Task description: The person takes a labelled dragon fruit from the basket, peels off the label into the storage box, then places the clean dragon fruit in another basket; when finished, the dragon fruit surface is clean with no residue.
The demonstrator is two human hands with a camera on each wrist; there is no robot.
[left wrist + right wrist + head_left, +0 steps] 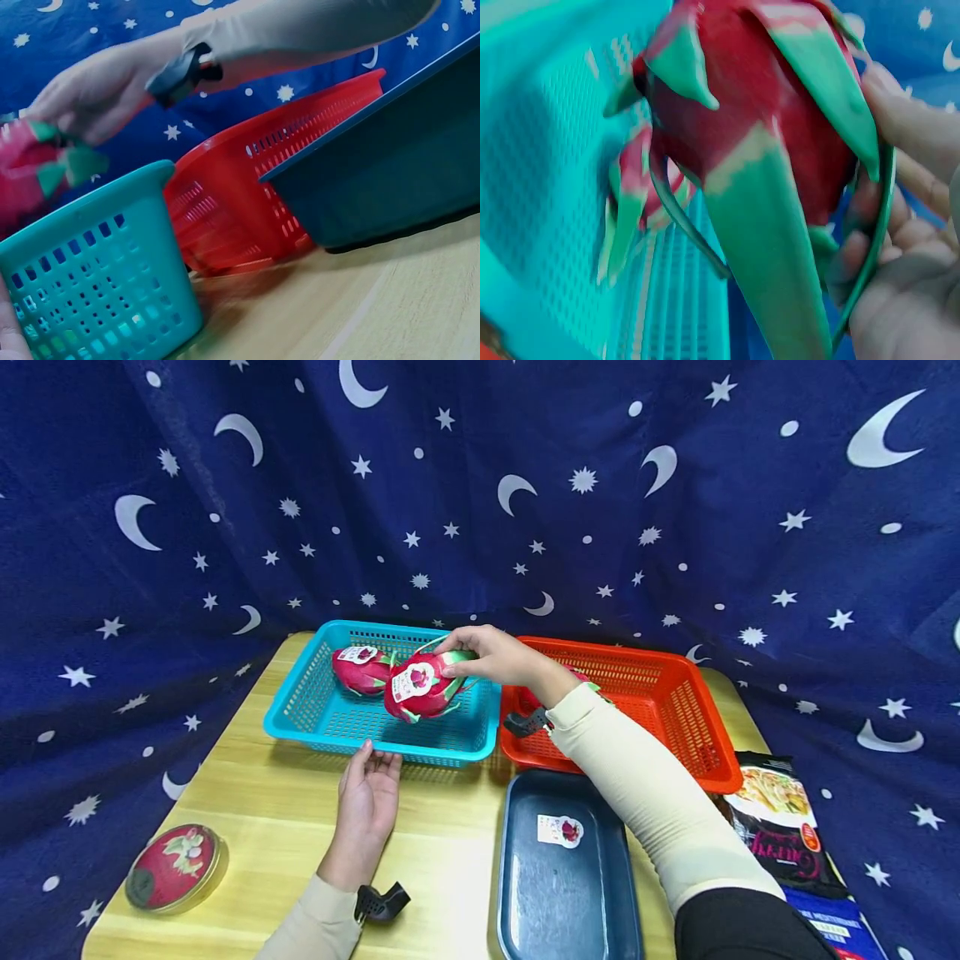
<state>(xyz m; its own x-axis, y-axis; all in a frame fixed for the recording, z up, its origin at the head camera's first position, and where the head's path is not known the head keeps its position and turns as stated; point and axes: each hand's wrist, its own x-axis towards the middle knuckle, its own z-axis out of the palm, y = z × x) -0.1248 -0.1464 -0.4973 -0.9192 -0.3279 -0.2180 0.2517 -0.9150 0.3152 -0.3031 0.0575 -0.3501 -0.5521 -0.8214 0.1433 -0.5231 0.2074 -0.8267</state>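
Note:
My right hand (487,653) grips a red dragon fruit (427,692) with green-tipped scales and a white label, held over the turquoise basket (450,752). In the right wrist view its fingers (915,127) curl round one side of the fruit. Inside that basket, at the left, lies another labelled dragon fruit (358,677). My left hand (371,797) is at the basket's front side, palm turned up, fingertips right at the wall below the rim. Only a sliver of this hand shows at the edge of the left wrist view.
A red-orange basket (705,735) stands to the right, a dragon fruit partly hidden in it by my right arm. In front is a dark blue tray (570,893) with a loose label (560,831). A round tin (176,868) sits front left; food packets (783,827) lie at right.

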